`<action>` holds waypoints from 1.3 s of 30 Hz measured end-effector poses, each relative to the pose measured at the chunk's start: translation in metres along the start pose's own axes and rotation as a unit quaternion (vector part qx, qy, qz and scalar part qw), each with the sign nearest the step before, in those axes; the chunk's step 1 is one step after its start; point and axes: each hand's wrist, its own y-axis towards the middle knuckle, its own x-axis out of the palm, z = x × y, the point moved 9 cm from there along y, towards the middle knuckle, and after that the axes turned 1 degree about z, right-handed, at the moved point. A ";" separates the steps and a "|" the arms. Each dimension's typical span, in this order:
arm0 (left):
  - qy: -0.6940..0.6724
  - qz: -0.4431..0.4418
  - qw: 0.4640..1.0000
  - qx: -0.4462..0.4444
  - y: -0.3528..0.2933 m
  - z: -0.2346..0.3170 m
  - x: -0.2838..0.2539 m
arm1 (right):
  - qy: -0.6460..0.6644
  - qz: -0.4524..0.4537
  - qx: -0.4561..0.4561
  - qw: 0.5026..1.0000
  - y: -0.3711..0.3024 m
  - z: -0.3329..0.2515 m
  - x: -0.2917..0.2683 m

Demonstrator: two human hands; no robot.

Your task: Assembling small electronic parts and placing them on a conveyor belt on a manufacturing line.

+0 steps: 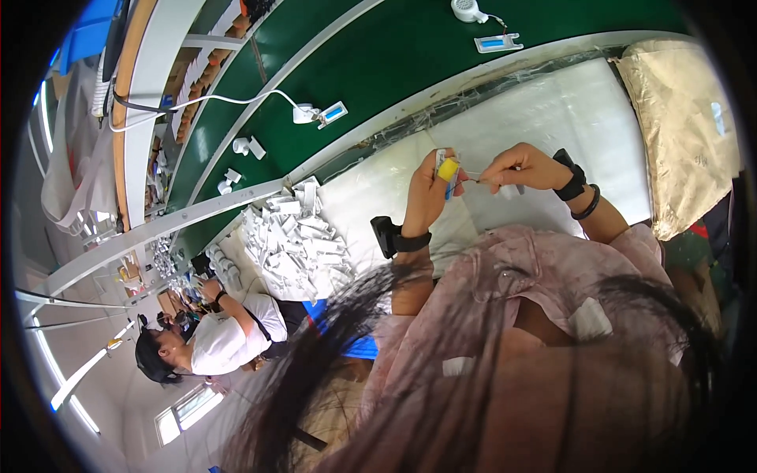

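My left hand [428, 193] is closed around a small white plastic casing with a blue cylinder in it [450, 190]. A yellow piece [449, 169] covers part of the casing near my thumb. To its right, my right hand [527, 167] is closed in a pinch on a thin wire-like strand [475, 180] that points toward the casing; the strand's far end is too small to tell. Both hands are above a worktop covered in whitish sheeting [544, 118]. Black bands circle both wrists.
White plastic parts lie in a large pile [296, 244] on the left. Beyond the worktop runs a green belt [394, 79], carrying small white fan heads [468, 9] and casings [498, 42]. A tan sack [682, 126] stands right. Another person [236, 335] sits at far left.
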 end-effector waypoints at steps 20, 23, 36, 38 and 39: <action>-0.043 -0.010 0.999 -0.003 -0.014 0.007 0.049 | -0.321 0.321 -0.259 0.852 -0.046 -0.063 0.006; -0.051 -0.013 0.999 0.010 -0.020 0.011 0.054 | -0.336 0.303 -0.275 0.849 -0.046 -0.061 0.010; -0.016 -0.011 0.999 0.038 -0.032 0.014 0.062 | -0.304 0.339 -0.344 0.821 -0.061 -0.069 0.017; -0.003 -0.019 0.999 0.041 -0.031 0.013 0.062 | -0.303 0.337 -0.345 0.822 -0.060 -0.068 0.016; 0.010 -0.028 0.999 0.045 -0.032 0.013 0.063 | -0.309 0.328 -0.354 0.819 -0.060 -0.070 0.018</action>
